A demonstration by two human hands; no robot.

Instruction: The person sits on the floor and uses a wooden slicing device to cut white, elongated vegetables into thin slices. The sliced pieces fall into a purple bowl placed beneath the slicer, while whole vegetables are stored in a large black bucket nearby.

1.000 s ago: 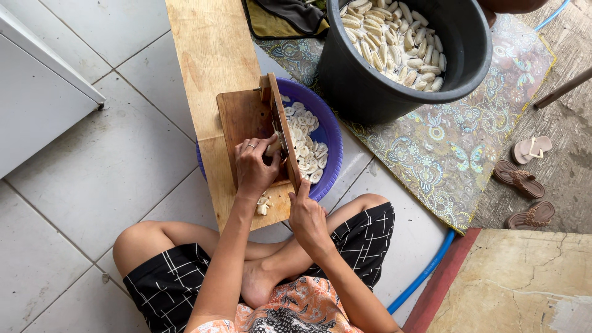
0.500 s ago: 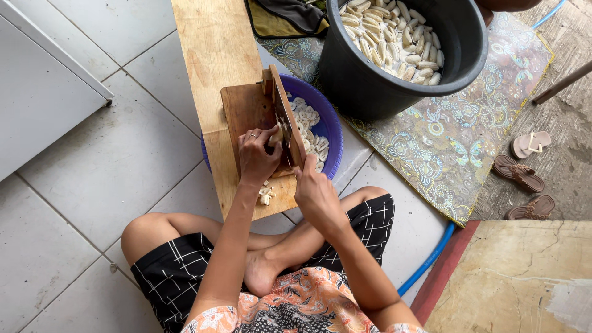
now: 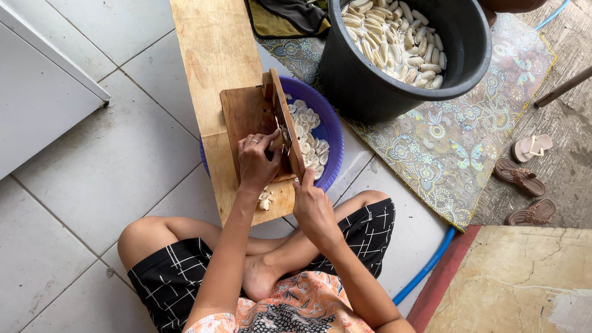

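Observation:
I sit cross-legged on a tiled floor before a long wooden plank (image 3: 213, 55). On it lies a dark wooden slicer board (image 3: 243, 114) with an upright bladed arm (image 3: 285, 120). My left hand (image 3: 258, 161) presses a pale peeled piece of fruit (image 3: 277, 143) against the blade. My right hand (image 3: 313, 206) grips the near end of the slicer arm. A purple basin (image 3: 330, 132) beside the board holds several pale slices (image 3: 308, 139). A few scraps (image 3: 265, 198) lie on the plank under my left wrist.
A large black tub (image 3: 370, 86) of peeled pale fruit stands on a patterned cloth (image 3: 456, 148) at the top right. Sandals (image 3: 524, 179) lie at the right. A white appliance (image 3: 37, 92) is at the left, a blue hose (image 3: 425, 268) by my right knee.
The view has shifted slightly. My left hand has moved a little along the blade with the fruit; my right hand stays on the slicer arm.

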